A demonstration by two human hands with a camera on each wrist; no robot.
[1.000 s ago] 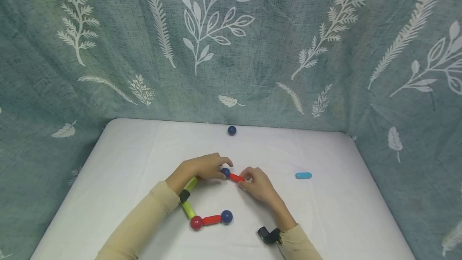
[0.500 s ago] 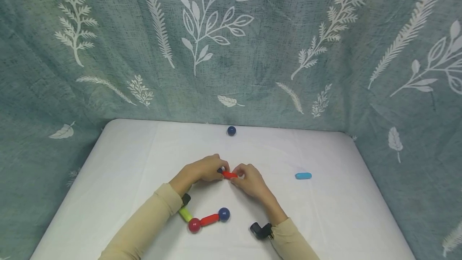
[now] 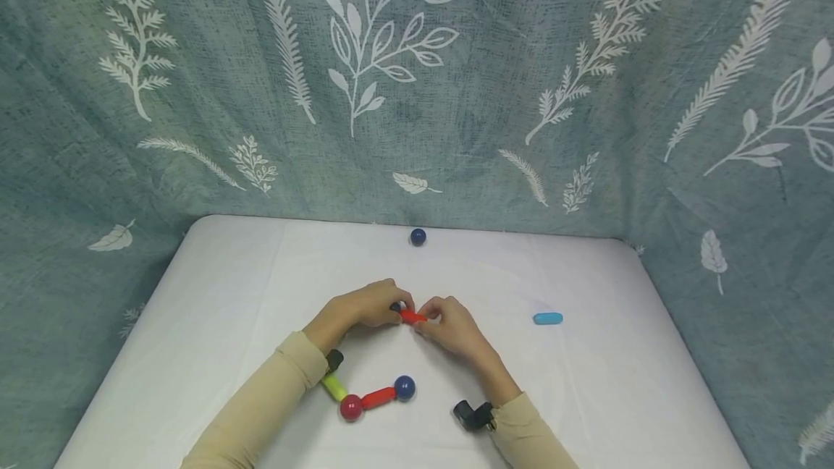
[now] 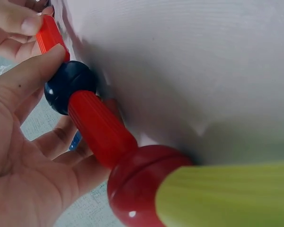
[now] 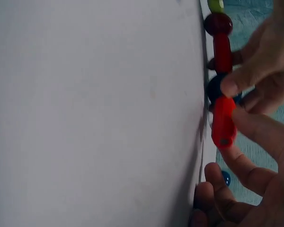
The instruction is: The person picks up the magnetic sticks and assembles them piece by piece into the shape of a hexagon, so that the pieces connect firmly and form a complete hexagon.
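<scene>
My left hand (image 3: pixel 373 304) holds a dark blue ball (image 4: pixel 68 87), its thumb tip where the ball meets a red magnetic building stick (image 5: pixel 223 124). The right hand (image 3: pixel 458 326) pinches that stick between thumb and fingers, its other end bare with a dark spot. From the blue ball's opposite side, a second red stick (image 4: pixel 102 127) runs past the left fingers to a dark red ball (image 4: pixel 137 184) and a yellow-green stick (image 4: pixel 232 194). In the head view the left hand and wrist hide this middle stretch of the chain.
Nearer the front lie a yellow-green stick (image 3: pixel 334 386), a red ball (image 3: pixel 350 407), a red stick (image 3: pixel 378 397) and a blue ball (image 3: pixel 405 387), joined in line. A loose blue ball (image 3: pixel 418 237) sits at the table's back edge; a light blue stick (image 3: pixel 548 318) lies right.
The right hand has moved left with its red stick, and the left fingers have closed round the blue ball. The front pieces shifted slightly left. Over the last half second, little moved.
</scene>
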